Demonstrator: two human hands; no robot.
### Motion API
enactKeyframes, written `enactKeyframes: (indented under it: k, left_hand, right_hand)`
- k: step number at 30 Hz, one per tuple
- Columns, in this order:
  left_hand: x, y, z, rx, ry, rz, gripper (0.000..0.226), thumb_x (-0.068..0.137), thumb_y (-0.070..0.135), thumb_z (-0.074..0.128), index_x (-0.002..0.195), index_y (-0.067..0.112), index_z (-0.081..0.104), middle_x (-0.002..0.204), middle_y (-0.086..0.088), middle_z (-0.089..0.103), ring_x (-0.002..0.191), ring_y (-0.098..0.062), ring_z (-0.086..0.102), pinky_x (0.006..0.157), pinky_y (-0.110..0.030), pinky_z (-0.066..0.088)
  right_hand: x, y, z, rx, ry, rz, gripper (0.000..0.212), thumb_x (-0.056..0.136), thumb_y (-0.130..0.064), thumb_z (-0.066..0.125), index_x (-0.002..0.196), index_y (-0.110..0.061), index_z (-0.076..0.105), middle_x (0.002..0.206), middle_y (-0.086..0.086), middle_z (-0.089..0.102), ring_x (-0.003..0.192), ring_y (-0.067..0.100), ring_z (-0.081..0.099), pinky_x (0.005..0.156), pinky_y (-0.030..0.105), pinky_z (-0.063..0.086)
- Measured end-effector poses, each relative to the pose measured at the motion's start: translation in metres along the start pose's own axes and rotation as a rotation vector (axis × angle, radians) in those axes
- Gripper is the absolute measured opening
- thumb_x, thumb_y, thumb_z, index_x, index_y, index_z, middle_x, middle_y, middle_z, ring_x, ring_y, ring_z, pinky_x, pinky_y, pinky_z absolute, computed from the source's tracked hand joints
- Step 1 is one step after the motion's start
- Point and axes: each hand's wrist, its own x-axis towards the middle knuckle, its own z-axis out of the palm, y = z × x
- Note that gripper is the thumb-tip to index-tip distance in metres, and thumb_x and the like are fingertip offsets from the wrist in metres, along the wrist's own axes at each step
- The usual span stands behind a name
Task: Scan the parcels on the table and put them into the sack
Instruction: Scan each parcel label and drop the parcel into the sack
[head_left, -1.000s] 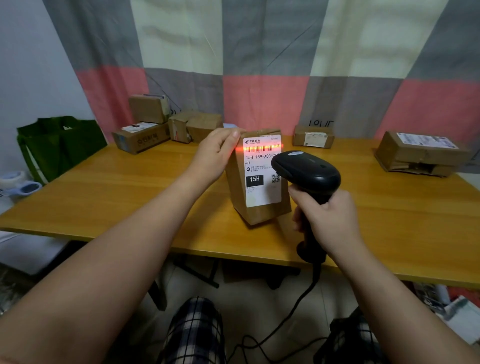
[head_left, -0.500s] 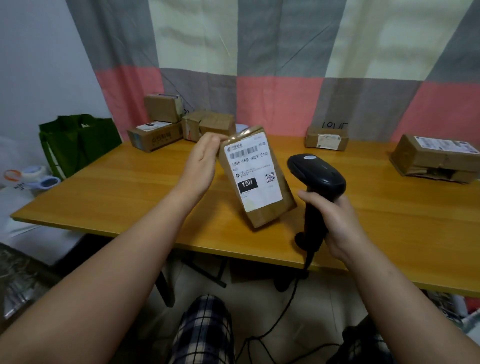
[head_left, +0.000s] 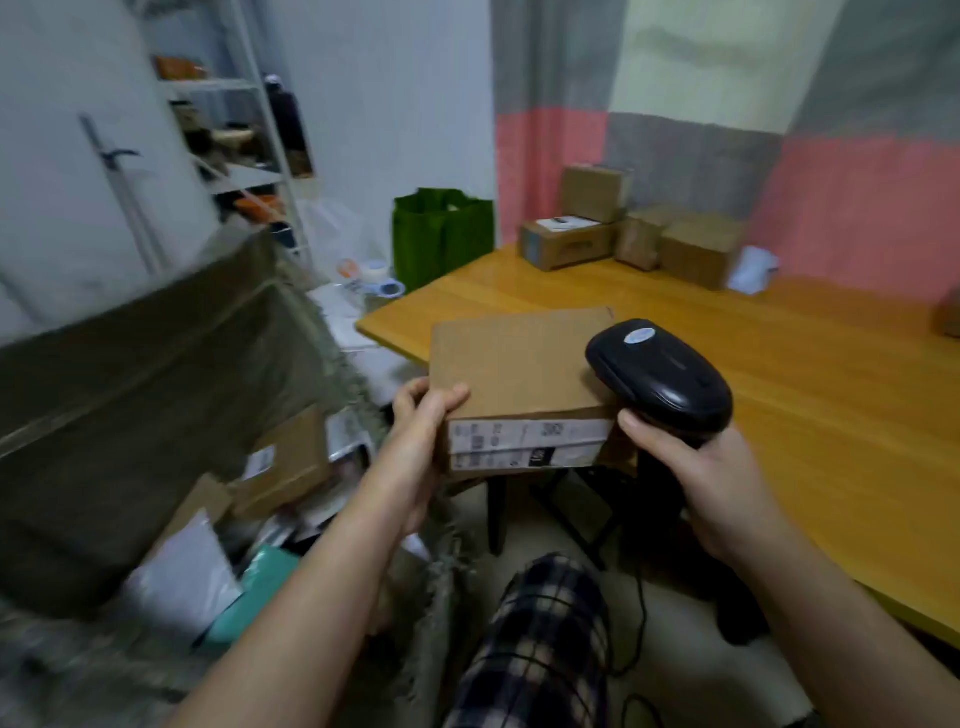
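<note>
One parcel (head_left: 519, 364) was gripped by my left hand (head_left: 421, 421), one scanner (head_left: 660, 379) by my right hand (head_left: 711, 483); four boxes (head_left: 696, 249) stood at one o'clock.

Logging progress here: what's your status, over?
Left hand grips parcel, held up, not yet in sack. Right hand holds scanner. Path to sack looks open.

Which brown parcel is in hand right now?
The flat parcel gripped by the left hand, label edge toward the camera; others rest on the table or in the sack.
</note>
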Motion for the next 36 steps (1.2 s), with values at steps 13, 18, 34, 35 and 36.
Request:
enactKeyframes:
  k: [13, 18, 34, 35, 36]
  left_hand:
    - [-0.102, -0.027, -0.219, 0.316, 0.886, 0.507, 0.093, 0.061, 0.051, 0.064, 0.144, 0.037, 0.026, 0.147, -0.005, 0.028, 0.135, -0.020, 0.037, 0.115, -0.035, 0.028]
    - [-0.124, -0.038, -0.248, 1.183, 1.059, 0.347, 0.089, 0.062, 0.043, 0.073, 0.143, 0.033, 0.037, 0.151, -0.021, 0.019, 0.131, -0.045, 0.026, 0.108, -0.059, 0.025]
    - [-0.026, -0.081, -0.249, 1.959, 0.476, -0.148, 0.039, 0.100, 0.039, 0.038, 0.131, 0.023, 0.054, 0.142, -0.013, 0.034, 0.128, -0.035, 0.030, 0.107, -0.049, 0.022]
    - [-0.021, -0.076, -0.243, 1.921, 0.507, -0.124, 0.036, 0.101, 0.035, 0.037, 0.129, 0.020, 0.055, 0.137, -0.013, 0.038, 0.125, -0.033, 0.033, 0.106, -0.048, 0.025]
    - [-0.017, -0.071, -0.236, 1.900, 0.534, -0.068, 0.035, 0.100, 0.033, 0.038, 0.128, 0.018, 0.054, 0.135, -0.013, 0.041, 0.123, -0.033, 0.035, 0.104, -0.046, 0.027]
  right_hand:
    - [0.006, 0.051, 0.188, -0.226, -0.522, -0.052, 0.054, 0.073, -0.018, 0.083, 0.106, -0.048, 0.053, 0.113, -0.019, 0.061, 0.099, -0.018, 0.055, 0.079, 0.001, 0.042]
    - [-0.005, 0.068, 0.222, -0.348, -0.673, -0.072, 0.045, 0.074, -0.026, 0.082, 0.110, -0.039, 0.058, 0.117, -0.008, 0.060, 0.106, -0.006, 0.055, 0.089, 0.011, 0.041]
    - [-0.002, 0.097, 0.226, -0.433, -0.602, 0.079, 0.018, 0.079, -0.033, 0.077, 0.090, -0.035, 0.063, 0.094, -0.009, 0.070, 0.092, 0.003, 0.062, 0.080, 0.027, 0.048]
    - [-0.001, 0.099, 0.223, -0.449, -0.580, 0.089, 0.019, 0.079, -0.033, 0.077, 0.090, -0.035, 0.061, 0.094, -0.009, 0.069, 0.092, 0.006, 0.061, 0.080, 0.028, 0.048]
    - [0.001, 0.100, 0.220, -0.469, -0.550, 0.090, 0.020, 0.080, -0.032, 0.076, 0.091, -0.034, 0.061, 0.093, -0.007, 0.069, 0.092, 0.008, 0.061, 0.079, 0.028, 0.047]
